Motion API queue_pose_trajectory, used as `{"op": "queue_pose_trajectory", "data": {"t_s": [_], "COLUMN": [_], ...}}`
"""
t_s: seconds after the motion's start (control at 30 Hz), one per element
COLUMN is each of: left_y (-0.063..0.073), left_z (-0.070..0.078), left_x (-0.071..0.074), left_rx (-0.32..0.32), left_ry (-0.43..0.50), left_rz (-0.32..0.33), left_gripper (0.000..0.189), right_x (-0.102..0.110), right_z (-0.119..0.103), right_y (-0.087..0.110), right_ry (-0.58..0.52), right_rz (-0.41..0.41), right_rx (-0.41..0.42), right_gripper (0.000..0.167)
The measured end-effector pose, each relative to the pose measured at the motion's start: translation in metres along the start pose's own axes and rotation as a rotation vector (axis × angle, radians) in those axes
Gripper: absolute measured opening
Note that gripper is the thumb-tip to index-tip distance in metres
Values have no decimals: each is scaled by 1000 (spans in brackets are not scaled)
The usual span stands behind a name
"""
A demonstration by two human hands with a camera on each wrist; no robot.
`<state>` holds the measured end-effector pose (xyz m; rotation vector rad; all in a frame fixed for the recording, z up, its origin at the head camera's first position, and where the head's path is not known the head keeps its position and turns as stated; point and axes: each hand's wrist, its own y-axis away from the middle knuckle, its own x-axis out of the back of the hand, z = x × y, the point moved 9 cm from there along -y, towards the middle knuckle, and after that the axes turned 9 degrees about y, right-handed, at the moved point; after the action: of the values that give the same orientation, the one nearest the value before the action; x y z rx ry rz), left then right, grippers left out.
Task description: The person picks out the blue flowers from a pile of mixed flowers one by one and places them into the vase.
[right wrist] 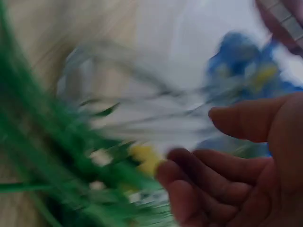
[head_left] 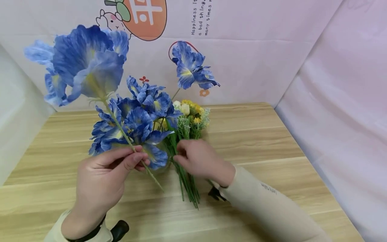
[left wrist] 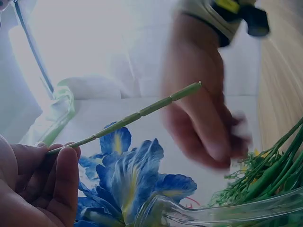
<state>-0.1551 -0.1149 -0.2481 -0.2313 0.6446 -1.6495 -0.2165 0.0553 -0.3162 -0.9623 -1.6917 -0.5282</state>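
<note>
My left hand [head_left: 102,178] pinches the green stem [left wrist: 142,112] of a blue artificial iris [head_left: 87,64] between thumb and fingers. The bloom points up and left, and the bare stem end slants down to the right. Above a bunch of green stems [head_left: 188,188], my right hand [head_left: 201,159] is blurred, its thumb and loosely bent fingers apart with nothing between them in the right wrist view. Several blue irises [head_left: 139,121] cluster behind the left hand, at a clear glass vase [left wrist: 189,215] whose rim shows in the left wrist view. A single taller iris [head_left: 190,69] rises behind them.
Yellow flowers [head_left: 193,107] and white buds [head_left: 185,109] top the green bunch lying on the wooden table [head_left: 257,141]. A printed white cloth [head_left: 248,67] hangs behind, with pale cloth at the sides. A black piece [head_left: 216,193] shows under the right sleeve.
</note>
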Motion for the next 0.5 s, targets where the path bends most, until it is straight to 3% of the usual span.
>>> {"op": "queue_pose_trajectory", "data": {"t_s": [0.07, 0.17, 0.27, 0.37, 0.5], "left_y": [-1, -2, -3, -4, -2], "left_z": [-2, -4, -4, -2, -2], "left_x": [1, 0, -2, -4, -4], "left_rx": [50, 89, 50, -22, -58], "left_ry": [-51, -84, -64, -19, -10], "left_rz": [19, 34, 28, 5, 0], "left_gripper": [13, 13, 13, 13, 15], "right_x": [-9, -21, -30, -35, -40], "right_z": [16, 29, 26, 14, 4], "right_y": [-14, -34, -50, -60, -65], "right_ry": [-25, -157, -303, -385, -366], "right_rz": [-47, -96, -116, -103, -63], "right_rx": [-66, -142, -138, -69, -49], "right_gripper": [25, 42, 44, 34, 24]}}
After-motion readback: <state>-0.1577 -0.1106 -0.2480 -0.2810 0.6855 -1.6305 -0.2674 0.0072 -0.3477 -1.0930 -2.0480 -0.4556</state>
